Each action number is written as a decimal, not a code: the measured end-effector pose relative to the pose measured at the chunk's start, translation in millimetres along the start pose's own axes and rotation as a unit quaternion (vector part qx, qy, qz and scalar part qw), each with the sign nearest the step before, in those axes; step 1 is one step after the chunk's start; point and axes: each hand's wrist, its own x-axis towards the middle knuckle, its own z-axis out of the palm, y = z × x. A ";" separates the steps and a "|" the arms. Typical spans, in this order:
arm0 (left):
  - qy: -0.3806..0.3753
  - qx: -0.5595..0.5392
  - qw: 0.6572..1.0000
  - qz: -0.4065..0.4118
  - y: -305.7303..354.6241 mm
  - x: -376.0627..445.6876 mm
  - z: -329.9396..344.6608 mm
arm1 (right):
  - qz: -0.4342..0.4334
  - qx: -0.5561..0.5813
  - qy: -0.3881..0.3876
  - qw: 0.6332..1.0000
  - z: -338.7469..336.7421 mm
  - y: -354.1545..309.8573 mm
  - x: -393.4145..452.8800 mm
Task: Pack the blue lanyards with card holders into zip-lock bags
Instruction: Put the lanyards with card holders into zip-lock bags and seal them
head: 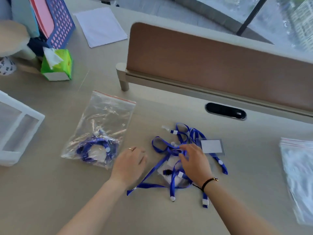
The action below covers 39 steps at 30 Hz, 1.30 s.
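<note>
A beige desk fills the view; a brown divider stands along its far right edge, with a dark oval cable port just near of it. Near the middle lies a loose tangle of blue lanyards; one clear card holder sits at the tangle's right side, another lies under the straps nearer the person. The right hand rests on top of the tangle, fingers spread and slightly curled over the straps, closed on nothing that shows; a dark bracelet circles its wrist. The left hand hovers just left of the tangle, between it and a filled bag; its fingers are loosely bent, apart and empty, with a ring on one. The filled bag lies flat, its red-lined zip edge toward the far side, and holds coiled blue lanyards at its near end. A stack of empty bags lies at the right edge, well apart from the hands. At far left stand a green tissue pack, a blue basket of pink sheets and a white paper; a white tray sits at the left edge.
</note>
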 end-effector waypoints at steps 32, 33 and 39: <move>-0.096 -0.064 0.983 0.143 229.6 -77.4 68.5 | 0.038 0.303 -0.113 0.945 -133.2 93.3 -118.0; -0.088 -0.089 0.981 0.151 235.5 -75.0 66.2 | 0.027 0.335 -0.114 0.935 -148.4 92.1 -117.4; -0.060 -0.269 0.961 -0.014 242.7 -58.0 46.6 | -0.009 0.517 -0.083 0.852 -224.0 94.7 -118.2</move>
